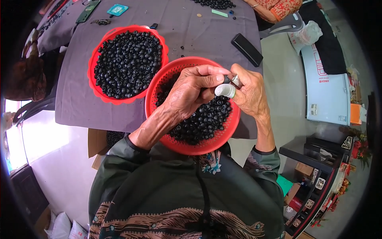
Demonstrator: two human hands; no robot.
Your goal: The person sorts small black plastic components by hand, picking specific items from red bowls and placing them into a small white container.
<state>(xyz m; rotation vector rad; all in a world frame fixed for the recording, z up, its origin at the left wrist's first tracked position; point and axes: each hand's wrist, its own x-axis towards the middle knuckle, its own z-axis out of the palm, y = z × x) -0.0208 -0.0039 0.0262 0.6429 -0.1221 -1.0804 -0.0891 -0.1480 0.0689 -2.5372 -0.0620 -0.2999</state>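
Observation:
Over a red perforated basket (pixel 230 131) at the table's near edge, my two hands meet. The basket holds many small black hollow round parts (pixel 199 123). My left hand (pixel 191 87) pinches one small black part (pixel 227 79) between thumb and fingertips. My right hand (pixel 252 93) is closed against the same part from the right. Its thumb wears a white cover (pixel 225 91), and something pale shows at its index fingertip; whether that is another cover or a small tool I cannot tell. The hands hide part of the basket's contents.
Left of the basket stands a red scallop-edged tray (pixel 92 75) heaped with similar black parts. A black oblong case (pixel 246 49) lies at the right on the grey tablecloth (pixel 191 36). Another person's arm (pixel 264 12) rests at the far right, near a black pile (pixel 215 3).

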